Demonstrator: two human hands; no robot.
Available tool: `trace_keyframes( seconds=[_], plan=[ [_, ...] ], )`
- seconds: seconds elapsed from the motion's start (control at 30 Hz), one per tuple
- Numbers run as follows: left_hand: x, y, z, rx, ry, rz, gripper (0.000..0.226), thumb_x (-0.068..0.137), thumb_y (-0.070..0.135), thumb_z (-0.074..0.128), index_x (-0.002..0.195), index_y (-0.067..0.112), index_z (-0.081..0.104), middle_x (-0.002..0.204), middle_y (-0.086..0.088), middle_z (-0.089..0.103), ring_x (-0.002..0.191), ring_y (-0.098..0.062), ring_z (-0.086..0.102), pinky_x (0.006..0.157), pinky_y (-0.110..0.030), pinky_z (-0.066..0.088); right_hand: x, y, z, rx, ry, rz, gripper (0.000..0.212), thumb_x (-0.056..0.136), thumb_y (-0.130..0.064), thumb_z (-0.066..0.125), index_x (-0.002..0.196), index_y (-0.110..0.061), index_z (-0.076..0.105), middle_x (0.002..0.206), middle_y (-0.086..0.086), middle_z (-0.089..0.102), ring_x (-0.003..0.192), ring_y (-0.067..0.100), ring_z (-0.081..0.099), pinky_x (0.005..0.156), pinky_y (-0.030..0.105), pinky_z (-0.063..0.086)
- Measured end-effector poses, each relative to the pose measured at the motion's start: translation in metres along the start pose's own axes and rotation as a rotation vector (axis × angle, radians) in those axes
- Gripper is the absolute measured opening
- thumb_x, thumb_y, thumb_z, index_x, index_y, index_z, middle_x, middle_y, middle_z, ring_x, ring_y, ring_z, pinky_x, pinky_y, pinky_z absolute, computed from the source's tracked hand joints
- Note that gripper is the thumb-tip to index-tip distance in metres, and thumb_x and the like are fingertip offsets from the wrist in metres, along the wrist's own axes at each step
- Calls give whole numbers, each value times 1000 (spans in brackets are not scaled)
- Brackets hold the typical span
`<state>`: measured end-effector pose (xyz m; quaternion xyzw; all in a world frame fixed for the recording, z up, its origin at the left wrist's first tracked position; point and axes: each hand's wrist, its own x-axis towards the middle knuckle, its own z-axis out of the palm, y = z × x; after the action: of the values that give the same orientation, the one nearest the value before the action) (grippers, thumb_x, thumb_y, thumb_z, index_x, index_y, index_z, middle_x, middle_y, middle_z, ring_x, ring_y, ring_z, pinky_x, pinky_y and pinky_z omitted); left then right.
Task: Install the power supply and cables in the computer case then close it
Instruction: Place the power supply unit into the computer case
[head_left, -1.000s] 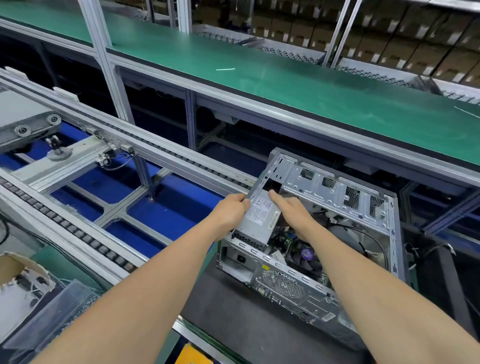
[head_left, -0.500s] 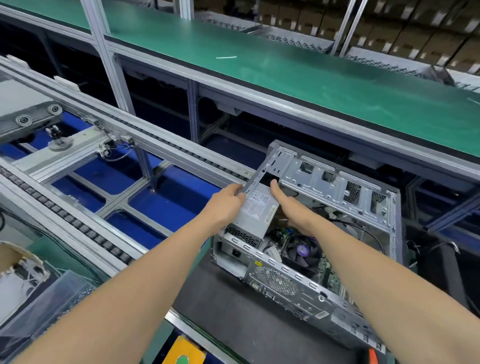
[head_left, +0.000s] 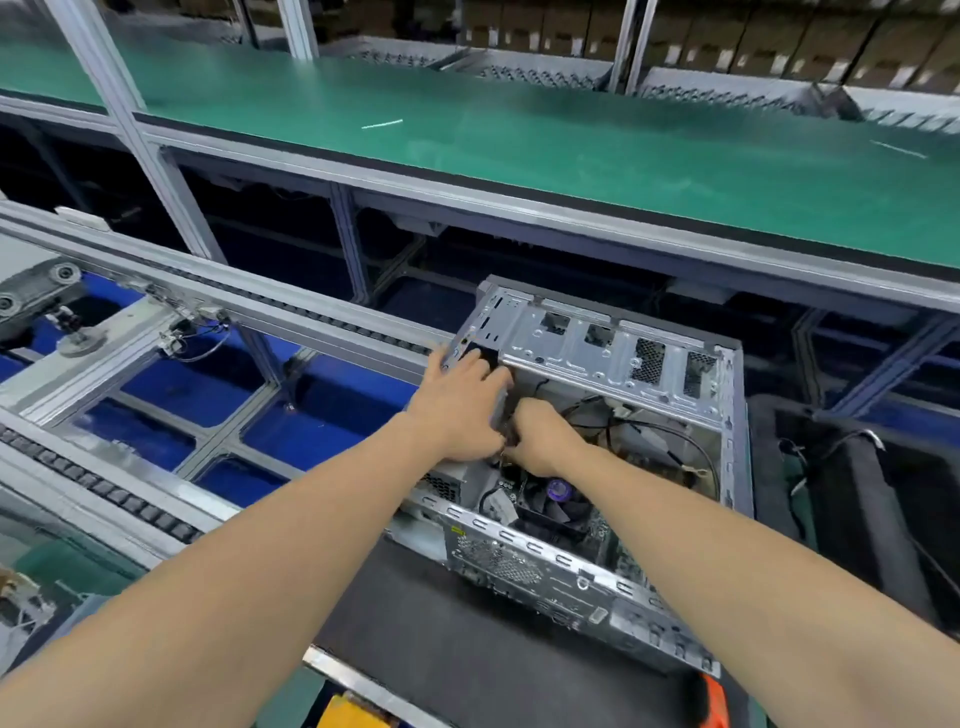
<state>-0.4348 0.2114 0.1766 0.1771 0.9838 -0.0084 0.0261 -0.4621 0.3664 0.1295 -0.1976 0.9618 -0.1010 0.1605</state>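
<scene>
Mat (head_left: 441, 623) nearest, dark, with case (head_left: 571, 571) lying open side up on it. Inside, by the near wall, fan (head_left: 558, 493) with purple hub. Just beyond, right hand (head_left: 540, 436) down in the case, fingers curled among black cables (head_left: 649, 426); grasp on any of them impossible to tell. Just beside it, left hand (head_left: 457, 405) flat, fingers straight, pressing on PSU (head_left: 441, 483) in the case's far left corner. Leftward, conveyor (head_left: 130, 499); farthest, green bench (head_left: 571, 156).

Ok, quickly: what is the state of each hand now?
Left hand: open, flat on the power supply.
Right hand: fingers curled inside the computer case; grip cannot be told.
</scene>
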Motion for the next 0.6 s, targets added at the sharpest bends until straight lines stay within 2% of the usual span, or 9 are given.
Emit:
trace_keyframes(
  seconds=[0.1, 0.17, 0.23, 0.3, 0.37, 0.47, 0.53, 0.6],
  plan=[
    [4, -6, 0, -79, -14, -18, 55, 78, 51, 59, 126, 28, 44, 111, 2, 45, 116, -25, 49, 113, -59, 13, -3, 3, 5, 0, 12, 40, 38, 102, -21, 56, 67, -12, 45, 70, 2, 41, 85, 31, 51, 69, 30, 30],
    [8, -10, 0, -2, -28, 12, 56, 78, 56, 54, 127, 30, 42, 108, 4, 41, 109, -23, 50, 108, -58, 17, -4, 2, 5, 32, 60, 80, 20, 105, -19, 54, 90, -6, 59, 90, 10, 53, 104, 33, 57, 75, 30, 35],
    [11, -12, 0, 69, -37, 51, 57, 79, 59, 48, 127, 29, 42, 106, 5, 37, 106, -21, 48, 105, -56, 18, -1, 9, 3, 113, 119, 174, 17, 103, -12, 56, 111, 2, 62, 112, 21, 62, 110, 36, 62, 82, 34, 47],
    [14, -11, -1, 91, -33, 72, 52, 81, 58, 37, 122, 27, 46, 103, 5, 38, 102, -21, 48, 104, -56, 20, -2, 21, 0, 184, 174, 278, 17, 102, -7, 55, 111, 6, 64, 113, 24, 67, 107, 39, 67, 81, 37, 52],
    [18, -9, 0, 107, -17, 83, 49, 84, 55, 28, 115, 23, 48, 98, 4, 40, 94, -20, 44, 105, -54, 23, -3, 35, -2, 246, 214, 340, 24, 106, -11, 48, 108, 6, 64, 112, 25, 68, 104, 39, 66, 78, 36, 47],
    [23, -8, 3, 93, -12, 87, 34, 94, 48, 31, 106, 20, 45, 88, 5, 45, 88, -20, 47, 107, -51, 21, -3, 43, 0, 396, 238, 365, 31, 109, -22, 44, 99, 1, 63, 100, 20, 65, 94, 35, 61, 74, 32, 41],
    [26, -8, 3, 57, -19, 92, 27, 96, 43, 31, 101, 20, 44, 80, 6, 47, 85, -20, 51, 107, -48, 17, -4, 41, 4, 450, 279, 370, 30, 109, -25, 46, 89, -4, 58, 93, 16, 63, 91, 34, 62, 73, 33, 44],
    [28, -12, 3, 43, -4, 125, 25, 97, 39, 29, 97, 19, 44, 79, 5, 49, 80, -19, 51, 107, -46, 17, -7, 33, 6, 436, 310, 359, 24, 107, -22, 49, 90, -7, 57, 98, 17, 65, 88, 35, 63, 72, 37, 49]
  ],
)
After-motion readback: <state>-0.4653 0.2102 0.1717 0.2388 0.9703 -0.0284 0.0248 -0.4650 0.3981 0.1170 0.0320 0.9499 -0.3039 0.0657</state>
